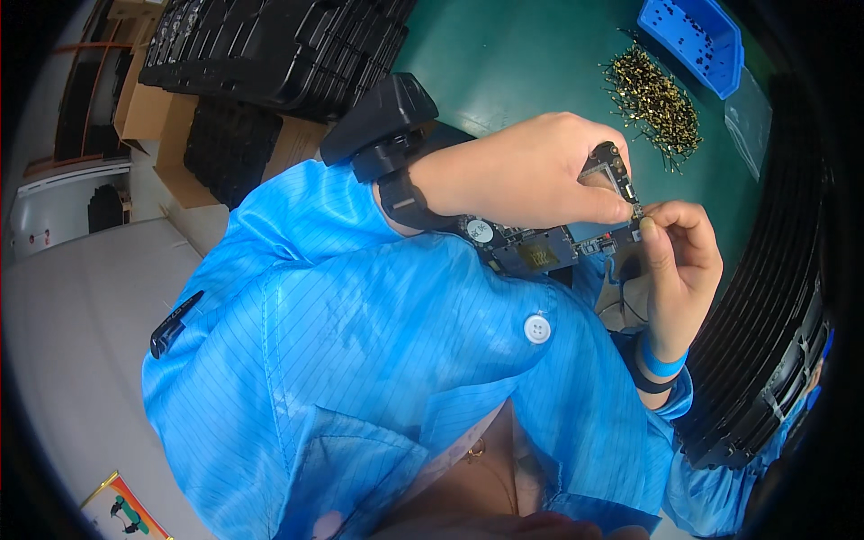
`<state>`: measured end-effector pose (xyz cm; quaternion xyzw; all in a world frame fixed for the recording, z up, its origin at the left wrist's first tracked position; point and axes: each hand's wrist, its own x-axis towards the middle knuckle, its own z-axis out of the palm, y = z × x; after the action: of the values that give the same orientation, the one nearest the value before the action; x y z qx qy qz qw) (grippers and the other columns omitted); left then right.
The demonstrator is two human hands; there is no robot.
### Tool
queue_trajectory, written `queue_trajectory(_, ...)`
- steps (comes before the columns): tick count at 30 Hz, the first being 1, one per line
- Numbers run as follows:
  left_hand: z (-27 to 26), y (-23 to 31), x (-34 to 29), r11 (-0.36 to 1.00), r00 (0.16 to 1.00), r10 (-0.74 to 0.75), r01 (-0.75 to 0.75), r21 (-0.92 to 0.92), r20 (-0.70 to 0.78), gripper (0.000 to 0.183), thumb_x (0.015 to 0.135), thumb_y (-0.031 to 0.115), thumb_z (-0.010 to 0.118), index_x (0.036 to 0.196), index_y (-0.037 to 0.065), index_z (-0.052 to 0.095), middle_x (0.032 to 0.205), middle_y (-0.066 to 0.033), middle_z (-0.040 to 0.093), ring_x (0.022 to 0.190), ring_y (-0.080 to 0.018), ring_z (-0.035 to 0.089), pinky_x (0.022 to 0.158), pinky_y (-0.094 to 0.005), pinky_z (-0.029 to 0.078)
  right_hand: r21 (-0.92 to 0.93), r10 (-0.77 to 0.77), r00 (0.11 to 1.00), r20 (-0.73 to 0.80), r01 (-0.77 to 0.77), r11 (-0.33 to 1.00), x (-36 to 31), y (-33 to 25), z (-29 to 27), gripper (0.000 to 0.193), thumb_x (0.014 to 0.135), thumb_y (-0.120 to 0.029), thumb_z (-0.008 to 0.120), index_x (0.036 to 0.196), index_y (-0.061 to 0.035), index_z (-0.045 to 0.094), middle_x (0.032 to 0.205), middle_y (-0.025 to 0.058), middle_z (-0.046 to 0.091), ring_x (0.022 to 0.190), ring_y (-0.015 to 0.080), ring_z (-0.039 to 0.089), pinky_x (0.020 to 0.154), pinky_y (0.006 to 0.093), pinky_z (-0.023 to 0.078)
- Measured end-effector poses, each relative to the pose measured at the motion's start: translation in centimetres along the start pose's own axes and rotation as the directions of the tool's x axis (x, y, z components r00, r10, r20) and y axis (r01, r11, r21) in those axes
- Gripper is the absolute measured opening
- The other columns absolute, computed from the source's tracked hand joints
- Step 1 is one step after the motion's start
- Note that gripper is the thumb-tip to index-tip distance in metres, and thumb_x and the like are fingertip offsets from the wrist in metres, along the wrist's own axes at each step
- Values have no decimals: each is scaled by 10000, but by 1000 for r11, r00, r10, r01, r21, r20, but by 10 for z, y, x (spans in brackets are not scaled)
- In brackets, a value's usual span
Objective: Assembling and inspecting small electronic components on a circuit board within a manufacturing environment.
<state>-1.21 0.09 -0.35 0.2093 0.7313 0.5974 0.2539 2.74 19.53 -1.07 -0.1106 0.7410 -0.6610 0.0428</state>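
Observation:
A black circuit board (545, 256) with metal shields, small parts and a cut-out is held up in front of my chest. My left hand (549, 171) grips it from above, thumb across its face and fingers curled behind its far end. At the board's right edge, the thumb and forefinger of my right hand (682, 270) are pinched together. Whether a tiny part sits between those fingertips is hard to make out. A short blue wire (613, 270) hangs below the board. My left wrist carries a black strapped device (382, 126); a blue band (662, 364) circles my right wrist.
On the green table (504, 63) lies a heap of small gold-and-black leaded parts (652, 103). Beside it are a blue bin (693, 40) with small dark pieces and a clear plastic bag (750, 121). Black trays are stacked at far left (279, 49) and right (765, 297).

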Motion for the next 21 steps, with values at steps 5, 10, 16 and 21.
queue_trajectory(5, 0, -1, 1, 1000, 1000, 14, -14, 26, 0, 175, 771, 149, 631, 866, 19, 563, 747, -46, 600, 710, -88, 543, 633, -237, 436, -13, -18, 1000, 23, 19, 1000, 1, 1, -3, 91, 787, 15, 586, 867, 17, 541, 825, 38, 566, 785, 94, 524, 713, 209, 416)
queue_trajectory(10, 0, 4, 2, 996, 999, -50, 50, 70, 3, 185, 771, 155, 630, 875, 17, 563, 757, -55, 606, 704, -95, 548, 625, -240, 438, 78, -17, 995, 103, 9, 997, 8, 5, -7, 95, 773, 28, 574, 861, 14, 542, 837, 38, 515, 775, 102, 490, 694, 207, 392)
queue_trajectory(16, 1, -4, 4, 997, 997, -75, 76, -8, 29, 181, 793, 154, 608, 880, 4, 556, 763, -59, 621, 705, -92, 568, 614, -235, 446, 7, -76, 984, 163, 76, 997, 14, 7, -8, 89, 744, 26, 591, 817, 9, 545, 823, 44, 487, 776, 122, 474, 700, 221, 379)
queue_trajectory(21, 0, -7, 6, 998, 997, -59, 60, -5, 56, 174, 802, 153, 602, 870, 1, 552, 753, -51, 625, 708, -92, 574, 620, -232, 450, -32, -71, 980, 185, 78, 996, 16, 8, -8, 69, 754, 11, 587, 795, 8, 532, 808, 43, 488, 761, 125, 468, 691, 219, 371)
